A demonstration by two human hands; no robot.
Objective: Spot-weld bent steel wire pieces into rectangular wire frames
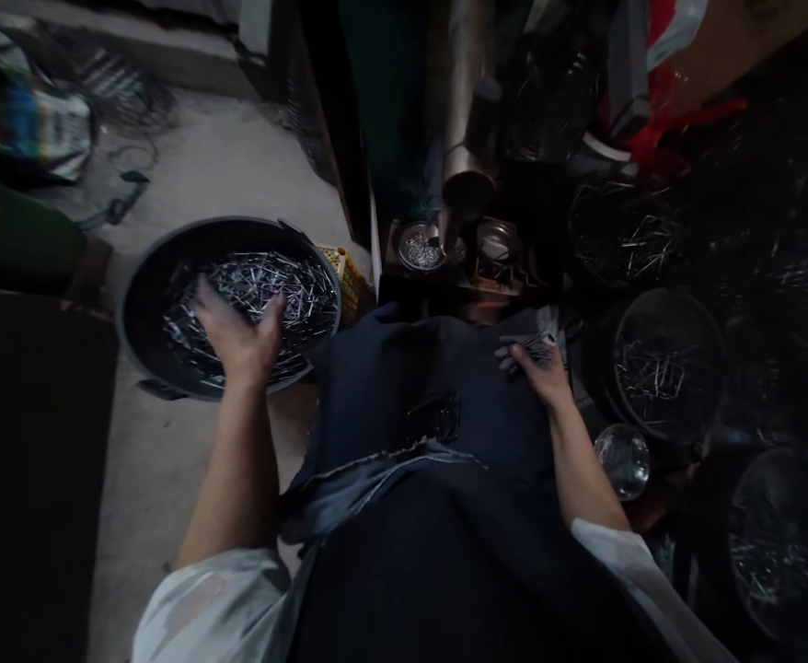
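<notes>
Metal pins heap in a wide dark tub at our left side, placed, we judge, so an arm can dip in without stretching. Our left hand is over the heap, its grip spread wide, thumb well apart from the fingers, nothing visibly held. Our right hand is above the right edge of the dark apron across our lap, its grip drawn in on what appear to be a few more pins, though gloom blurs the detail. Ahead, a small dish of bright bits sits near a metal pipe, presumably handy to both arms.
</notes>
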